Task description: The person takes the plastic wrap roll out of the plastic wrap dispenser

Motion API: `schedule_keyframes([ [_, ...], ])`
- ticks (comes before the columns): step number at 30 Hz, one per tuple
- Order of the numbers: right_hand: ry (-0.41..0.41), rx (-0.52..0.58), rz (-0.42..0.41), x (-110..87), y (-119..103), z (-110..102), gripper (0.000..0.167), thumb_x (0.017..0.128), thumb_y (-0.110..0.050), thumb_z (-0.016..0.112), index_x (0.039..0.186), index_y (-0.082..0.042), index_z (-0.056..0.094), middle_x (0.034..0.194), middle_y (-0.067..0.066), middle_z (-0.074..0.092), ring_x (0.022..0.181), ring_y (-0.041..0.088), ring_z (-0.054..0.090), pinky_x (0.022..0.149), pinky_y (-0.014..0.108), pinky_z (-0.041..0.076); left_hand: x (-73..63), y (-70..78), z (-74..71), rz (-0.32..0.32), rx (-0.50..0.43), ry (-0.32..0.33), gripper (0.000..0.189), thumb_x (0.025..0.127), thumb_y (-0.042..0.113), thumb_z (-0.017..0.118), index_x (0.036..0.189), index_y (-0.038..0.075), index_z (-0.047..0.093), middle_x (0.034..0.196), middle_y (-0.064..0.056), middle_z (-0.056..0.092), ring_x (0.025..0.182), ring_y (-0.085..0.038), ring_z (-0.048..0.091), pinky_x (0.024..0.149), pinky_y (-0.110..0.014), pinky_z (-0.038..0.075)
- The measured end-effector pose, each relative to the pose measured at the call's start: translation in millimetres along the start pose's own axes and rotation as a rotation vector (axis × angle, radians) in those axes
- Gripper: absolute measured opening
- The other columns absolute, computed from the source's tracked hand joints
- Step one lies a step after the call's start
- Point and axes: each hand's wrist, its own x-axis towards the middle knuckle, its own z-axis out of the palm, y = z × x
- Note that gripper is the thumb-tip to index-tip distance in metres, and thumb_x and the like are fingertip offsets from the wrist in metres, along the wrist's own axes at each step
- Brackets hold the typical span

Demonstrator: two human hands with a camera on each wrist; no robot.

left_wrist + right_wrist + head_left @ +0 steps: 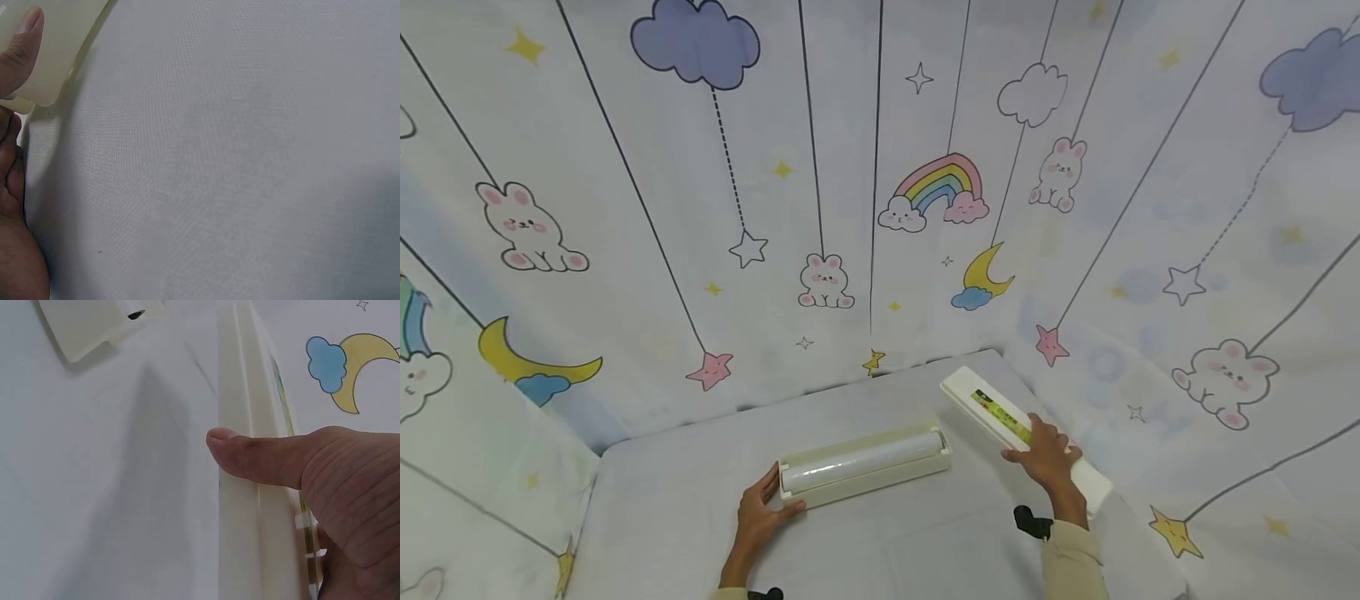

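A cream cling film dispenser box (880,487) lies without its lid on the table, and a shiny roll of cling film (865,459) rests inside. My left hand (758,515) grips the box's left end, thumb on the near wall; the left wrist view shows the thumb against the box's corner (69,44). To the right, my right hand (1047,457) holds the long cream lid (961,388), which carries a green and yellow label (996,412). In the right wrist view the thumb (262,459) crosses the lid's edge (240,544), and the lid appears raised above its shadow.
White cloth covers the table (677,500). Behind and beside it hang white curtains (647,333) printed with rabbits, clouds, stars and moons. A black wrist strap piece (1032,522) sits at the right cuff. The lid's far end reaches near the right-hand curtain.
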Motion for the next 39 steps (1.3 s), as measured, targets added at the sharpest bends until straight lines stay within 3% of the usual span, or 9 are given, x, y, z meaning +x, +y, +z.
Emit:
schedule_keyframes([
  [9,-0.015,0.007,0.033,-4.0,2.2,9.4,0.100,0.087,-0.027,0.089,0.162,0.007,0.032,0.132,0.041,0.054,0.116,0.058,0.047,0.099,0.080,0.027,0.3,1.3,-2.0,-0.011,-0.018,-0.020,0.100,0.077,0.023,0.101,0.160,-0.003,0.050,0.163,-0.022,0.053,0.145,-0.048,0.058,0.123,-0.059,0.042],
  [15,-0.018,-0.006,0.043,-3.4,4.6,13.8,0.100,0.088,-0.028,0.089,0.162,0.007,0.030,0.133,0.042,0.053,0.118,0.059,0.047,0.099,0.081,0.028,3.2,-0.3,-1.9,-0.043,-0.037,-0.021,0.102,0.077,0.024,0.101,0.162,0.001,0.049,0.165,-0.016,0.053,0.149,-0.040,0.056,0.124,-0.032,0.040],
  [17,-0.018,-0.003,0.049,-3.8,5.9,16.3,0.101,0.088,-0.028,0.088,0.161,0.007,0.030,0.134,0.042,0.052,0.118,0.059,0.046,0.099,0.081,0.027,3.8,-1.0,-2.3,-0.057,-0.045,-0.030,0.103,0.077,0.024,0.101,0.163,0.001,0.048,0.166,-0.016,0.052,0.151,-0.038,0.055,0.124,-0.029,0.037],
  [24,-0.023,0.013,0.057,-9.6,9.9,23.5,0.096,0.088,-0.027,0.088,0.159,0.007,0.032,0.131,0.042,0.053,0.117,0.059,0.047,0.099,0.081,0.027,1.4,0.5,-2.8,-0.064,-0.044,-0.044,0.102,0.079,0.023,0.101,0.163,0.000,0.048,0.166,-0.017,0.052,0.150,-0.040,0.056,0.128,-0.048,0.037],
  [34,-0.042,0.014,0.084,-14.0,17.6,35.4,0.096,0.088,-0.027,0.088,0.158,0.007,0.031,0.130,0.042,0.053,0.118,0.060,0.046,0.100,0.082,0.027,-0.9,-0.3,0.4,-0.005,0.002,-0.001,0.100,0.076,0.021,0.102,0.159,-0.003,0.051,0.161,-0.022,0.056,0.144,-0.047,0.060,0.122,-0.052,0.045],
  [39,-0.048,0.009,0.082,-14.6,21.0,40.4,0.097,0.088,-0.028,0.088,0.158,0.008,0.032,0.127,0.042,0.054,0.115,0.060,0.047,0.100,0.083,0.028,-0.4,1.9,-0.6,-0.022,-0.027,-0.014,0.101,0.077,0.021,0.101,0.160,-0.003,0.050,0.163,-0.021,0.054,0.146,-0.046,0.058,0.124,-0.059,0.041],
])
